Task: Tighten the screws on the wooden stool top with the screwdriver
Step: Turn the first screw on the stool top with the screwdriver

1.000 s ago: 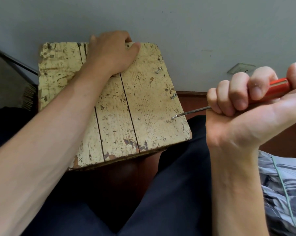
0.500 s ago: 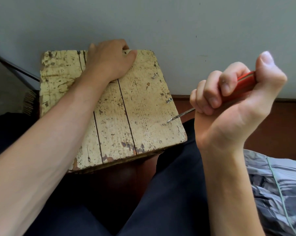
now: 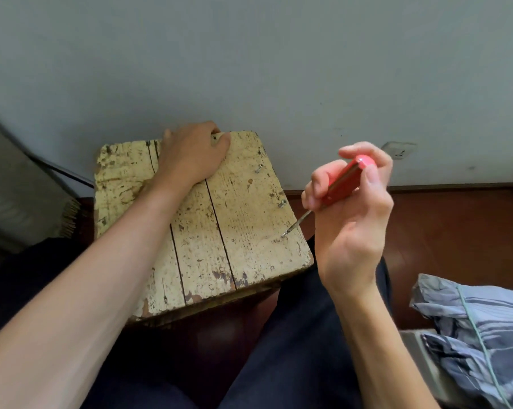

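A worn, cream-painted wooden stool top [image 3: 243, 225] made of three planks stands against the wall. My left hand [image 3: 191, 154] lies flat on its far edge, pressing it down. My right hand [image 3: 349, 208] grips the red handle of a screwdriver [image 3: 342, 183]; its thin metal shaft slants down-left and the tip rests on a screw near the right edge [image 3: 284, 234]. Two more screws stick up from the right plank, the middle screw [image 3: 282, 204] and the far screw [image 3: 258, 169].
A grey wall [image 3: 278, 69] rises right behind the stool, with a socket plate [image 3: 398, 150] low on it. Dark red floor [image 3: 455, 231] shows at right. Striped grey cloth [image 3: 479, 329] lies at lower right. My dark-trousered legs [image 3: 293, 335] flank the stool.
My right hand has turned on the handle, its fingers shifting from a full fist to a looser fingertip grip, with the handle tilted more upright. The tip stays at the near screw. The view shifted.
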The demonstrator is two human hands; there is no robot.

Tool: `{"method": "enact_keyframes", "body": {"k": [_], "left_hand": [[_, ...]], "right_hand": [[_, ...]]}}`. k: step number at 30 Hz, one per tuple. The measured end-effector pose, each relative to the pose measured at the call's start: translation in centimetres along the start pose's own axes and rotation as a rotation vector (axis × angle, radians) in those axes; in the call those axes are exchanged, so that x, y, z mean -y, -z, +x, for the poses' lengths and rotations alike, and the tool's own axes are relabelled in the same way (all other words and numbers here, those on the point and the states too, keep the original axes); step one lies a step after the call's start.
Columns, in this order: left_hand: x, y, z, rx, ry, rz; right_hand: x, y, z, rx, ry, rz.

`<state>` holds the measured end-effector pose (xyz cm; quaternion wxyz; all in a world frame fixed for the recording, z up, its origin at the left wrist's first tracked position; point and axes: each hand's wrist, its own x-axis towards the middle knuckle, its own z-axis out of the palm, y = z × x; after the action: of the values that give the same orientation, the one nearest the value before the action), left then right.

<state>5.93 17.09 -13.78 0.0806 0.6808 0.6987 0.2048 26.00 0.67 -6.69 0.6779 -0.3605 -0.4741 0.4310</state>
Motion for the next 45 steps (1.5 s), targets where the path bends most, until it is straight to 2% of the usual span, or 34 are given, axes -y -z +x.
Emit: {"method": "enact_keyframes", "body": {"k": [5, 10, 15, 21, 30, 39, 45], "left_hand": [[-0.3, 0.0, -0.3, -0.020, 0.013, 0.009], [-0.3, -0.2, -0.7, -0.001, 0.026, 0.021], [-0.7, 0.1, -0.8, -0.019, 0.011, 0.018], [-0.5, -0.1, -0.9, -0.018, 0.012, 0.013], [-0.4, -0.2, -0.7, -0.021, 0.008, 0.009], [-0.4, 0.0, -0.6, -0.018, 0.000, -0.008], [-0.3, -0.1, -0.6, -0.021, -0.006, -0.006]], "right_hand": [[0.2, 2.1, -0.4, 0.171, 0.179, -0.253], [1.2, 4.8, -0.5, 0.270, 0.261, -0.570], [3.0, 5.9, -0.3, 0.385, 0.215, -0.592], [3.4, 6.7, 0.4, 0.440, 0.282, -0.647], [2.6, 6.7, 0.5, 0.407, 0.310, -0.589], [2.6, 5.9, 0.2, 0.305, 0.408, -0.679], [3.0, 5.9, 0.1, 0.317, 0.442, -0.719]]}}
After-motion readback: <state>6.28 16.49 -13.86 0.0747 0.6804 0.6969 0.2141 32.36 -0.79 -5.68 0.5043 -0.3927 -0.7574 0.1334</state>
